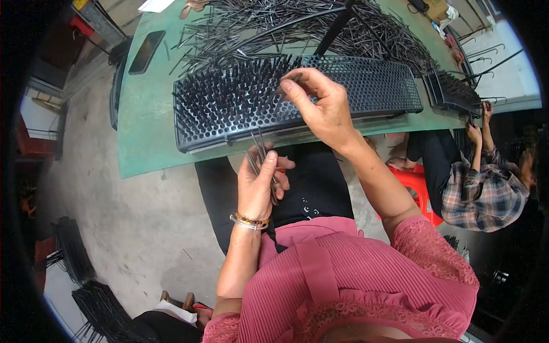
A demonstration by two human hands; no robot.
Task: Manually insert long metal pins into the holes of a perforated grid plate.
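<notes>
A long black rack [366, 80] full of round holes lies along the near edge of the table. Short dark rods [223, 94] stand upright in the holes of its left half, while bare holes show on the right. My right hand [323, 108] is over the middle of the rack, thumb and fingertips pinched together on what looks like a dark rod, mostly hidden by the fingers. Below the rack's front edge, above my lap, my left hand [260, 180] is closed around a few thin metal rods [260, 146] that stick out past the thumb.
Loose dark rods [269, 23] are heaped on the green table [143, 120] behind the rack. A phone [147, 52] lies at the left. To the right, a co-worker in a plaid shirt [486, 194] sits near a red stool [412, 183], hands beside another rack [449, 94].
</notes>
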